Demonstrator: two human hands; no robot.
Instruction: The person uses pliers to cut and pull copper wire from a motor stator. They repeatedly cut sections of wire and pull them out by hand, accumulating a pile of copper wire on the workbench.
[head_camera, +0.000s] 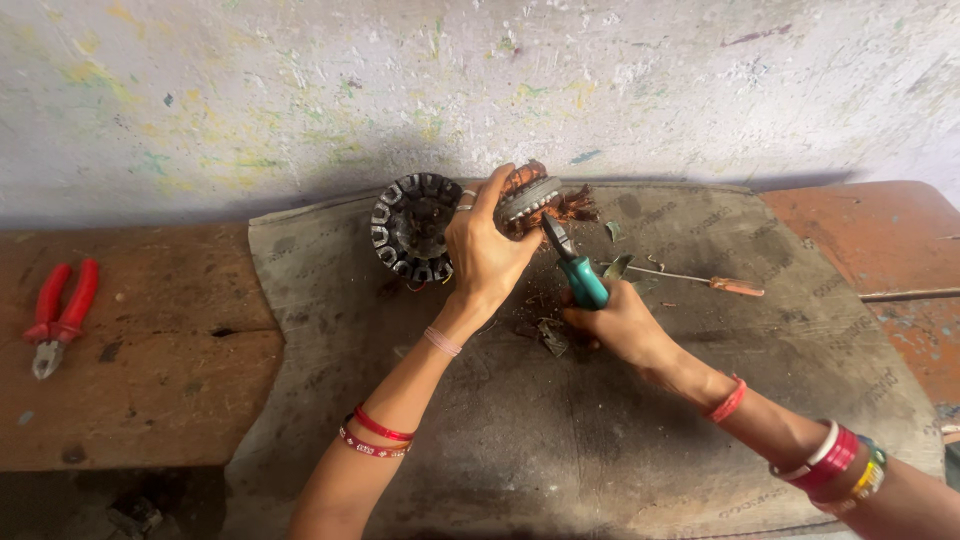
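My left hand (487, 250) grips a round motor stator with copper windings (535, 195), held tilted above the grey mat (620, 440). My right hand (617, 322) is closed on teal-handled pliers (577, 270), whose jaws point up at the lower edge of the windings. A second stator, dark and without copper (412, 226), stands on its edge just left of my left hand, near the wall.
A screwdriver with an orange handle (700, 280) lies on the mat to the right of the pliers. Red-handled pliers (58, 315) rest on the wooden board at far left. Scraps of insulation and wire litter the mat. A thin metal rod (908, 295) lies at right.
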